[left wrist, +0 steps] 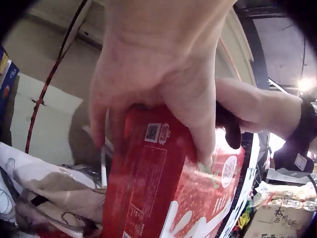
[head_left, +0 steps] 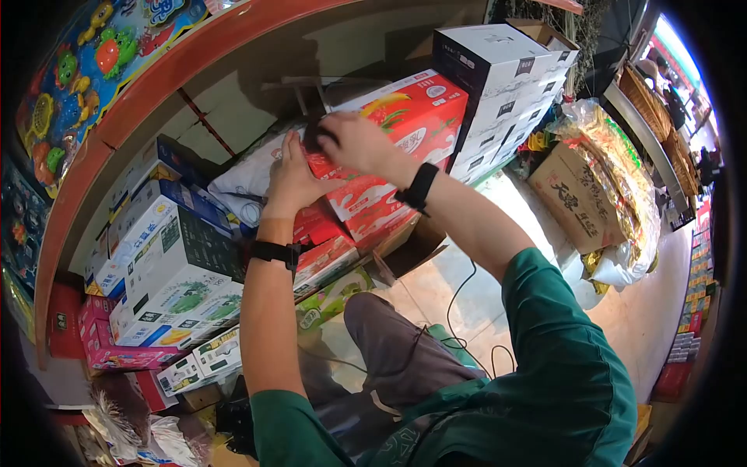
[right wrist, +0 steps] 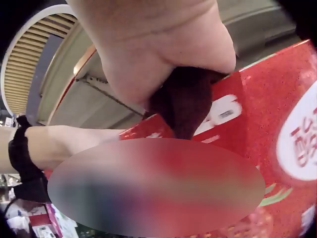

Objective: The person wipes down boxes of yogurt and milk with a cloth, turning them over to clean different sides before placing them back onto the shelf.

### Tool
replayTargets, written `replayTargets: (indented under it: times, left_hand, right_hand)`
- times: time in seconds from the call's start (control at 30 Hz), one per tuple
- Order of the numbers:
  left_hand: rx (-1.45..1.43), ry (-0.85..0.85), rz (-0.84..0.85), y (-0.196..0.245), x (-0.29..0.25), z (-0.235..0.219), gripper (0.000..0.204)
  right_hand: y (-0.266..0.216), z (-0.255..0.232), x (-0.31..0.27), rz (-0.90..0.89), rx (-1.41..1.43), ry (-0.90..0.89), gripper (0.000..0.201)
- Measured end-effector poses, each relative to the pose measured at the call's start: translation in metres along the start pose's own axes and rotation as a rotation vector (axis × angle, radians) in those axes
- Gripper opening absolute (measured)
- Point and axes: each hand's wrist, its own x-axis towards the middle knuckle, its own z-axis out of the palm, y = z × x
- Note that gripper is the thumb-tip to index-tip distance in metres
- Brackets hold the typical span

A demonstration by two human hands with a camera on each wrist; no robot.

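Note:
A red carton [head_left: 424,109] with fruit pictures lies on top of more red cartons in a row of boxes against the wall. My left hand [head_left: 292,180] grips its near left end. In the left wrist view the thumb [left wrist: 200,144] lies on the printed front and the fingers reach over the back edge. My right hand [head_left: 366,146] holds a dark cloth [right wrist: 185,99], bunched under the palm and against the carton's upper edge, close beside the left hand. A blurred patch hides part of the carton in the right wrist view.
White cartons [head_left: 510,93] are stacked to the right, with a brown box [head_left: 576,194] beyond them. More cartons [head_left: 175,265] stand at the left, and a white bag [head_left: 245,175] sits behind. A red-edged shelf [head_left: 156,89] curves overhead. A cable [head_left: 459,292] crosses the floor.

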Motion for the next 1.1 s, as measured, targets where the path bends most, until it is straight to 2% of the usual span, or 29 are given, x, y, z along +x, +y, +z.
replayTargets:
  times: [0.1, 0.13, 0.17, 0.2, 0.23, 0.3, 0.37, 0.43, 0.5, 0.57, 0.63, 0.67, 0.73, 0.8, 0.9, 1.03, 1.07, 1.1]
  left_hand:
    - [0.005, 0.045, 0.124, -0.001, 0.001, -0.002, 0.116]
    - [-0.016, 0.064, 0.076, 0.001, 0.000, -0.002, 0.114]
    - [-0.030, 0.021, 0.039, 0.003, 0.000, -0.004, 0.115]
    - [-0.045, -0.023, 0.000, 0.009, 0.000, -0.011, 0.115]
    - [-0.061, -0.067, -0.037, 0.012, 0.000, -0.015, 0.115]
    - [-0.041, -0.067, -0.066, 0.008, -0.001, -0.012, 0.117]
    - [-0.045, -0.061, -0.061, 0.009, 0.000, -0.012, 0.117]
    - [-0.031, -0.030, -0.039, 0.005, -0.001, -0.007, 0.117]
    - [-0.011, -0.007, -0.026, 0.001, 0.000, -0.004, 0.117]
    - [0.003, -0.014, -0.027, 0.001, 0.000, -0.004, 0.117]
    - [-0.008, -0.028, -0.046, 0.003, 0.001, -0.007, 0.117]
    - [-0.008, -0.029, -0.043, 0.003, 0.000, -0.007, 0.117]
    - [-0.015, -0.026, -0.040, 0.002, 0.000, -0.007, 0.118]
    - [-0.001, -0.034, -0.030, -0.001, -0.001, -0.010, 0.109]
    - [-0.147, -0.106, -0.095, -0.008, 0.009, -0.022, 0.091]
    - [-0.259, -0.349, -0.248, -0.001, 0.031, -0.059, 0.078]
    - [-0.231, -0.280, -0.316, -0.013, 0.039, -0.046, 0.082]
    - [-0.194, -0.307, -0.332, -0.013, 0.044, -0.048, 0.083]
  right_hand:
    - [-0.020, 0.010, 0.000, -0.003, -0.051, -0.065, 0.032]
    - [-0.021, 0.007, 0.000, -0.002, -0.084, -0.080, 0.032]
    - [-0.020, 0.005, 0.000, 0.000, -0.116, -0.092, 0.032]
    - [-0.014, 0.007, -0.001, -0.063, -0.125, -0.013, 0.028]
    - [-0.007, 0.001, 0.001, -0.030, -0.182, -0.047, 0.028]
    - [0.014, -0.017, 0.005, 0.043, -0.297, -0.119, 0.029]
    - [0.058, -0.034, 0.004, 0.101, -0.330, -0.029, 0.029]
    - [0.114, -0.052, 0.002, 0.033, -0.393, 0.041, 0.027]
    - [0.136, -0.073, 0.000, 0.263, -0.341, 0.016, 0.034]
    - [0.162, -0.092, 0.000, 0.264, -0.408, 0.024, 0.035]
    - [0.178, -0.103, -0.003, 0.362, -0.417, 0.049, 0.031]
    - [0.184, -0.103, -0.007, 0.326, -0.383, 0.092, 0.032]
    - [0.176, -0.100, -0.012, 0.361, -0.373, 0.134, 0.033]
    - [0.165, -0.096, -0.020, 0.347, -0.367, 0.163, 0.035]
    - [0.107, -0.074, -0.041, 0.302, -0.320, 0.310, 0.029]
    - [0.025, -0.019, -0.060, 0.048, -0.165, 0.431, 0.026]
    - [0.004, -0.005, -0.060, -0.013, -0.089, 0.414, 0.028]
    - [-0.016, 0.007, -0.058, -0.070, -0.013, 0.398, 0.030]
